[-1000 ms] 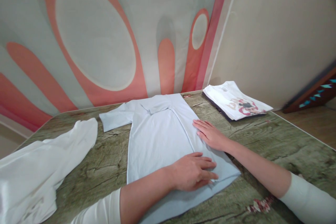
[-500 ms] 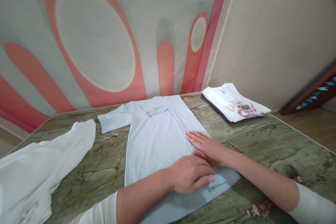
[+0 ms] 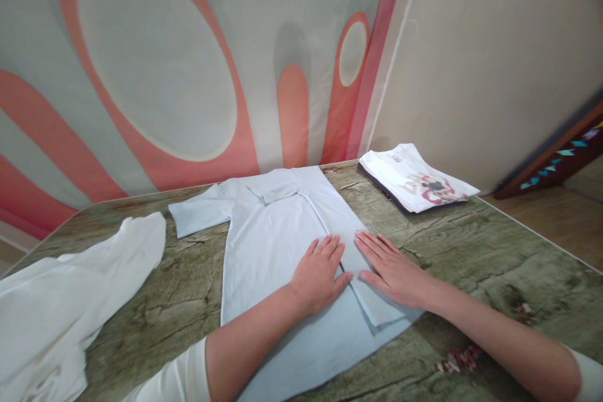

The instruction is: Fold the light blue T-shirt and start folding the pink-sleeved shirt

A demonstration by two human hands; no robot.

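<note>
Light-blue shirt [image 3: 264, 251] lies on the table [image 3: 188, 289], left hand [image 3: 319, 273] and right hand [image 3: 396, 270] spread flat on it, pinching nothing; uneven palm drag could skew the folded flap [image 3: 336, 213] or wrinkle cloth beneath.

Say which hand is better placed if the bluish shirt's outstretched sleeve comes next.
Left, most likely: the left hand lies on the bluish shirt, closer to the outstretched sleeve, while the right hand rests on the folded strip, farther across.

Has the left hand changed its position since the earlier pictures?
Yes: judged against the table's far edge, the left hand has moved forward, nearer to that edge, and a little leftward.
</note>
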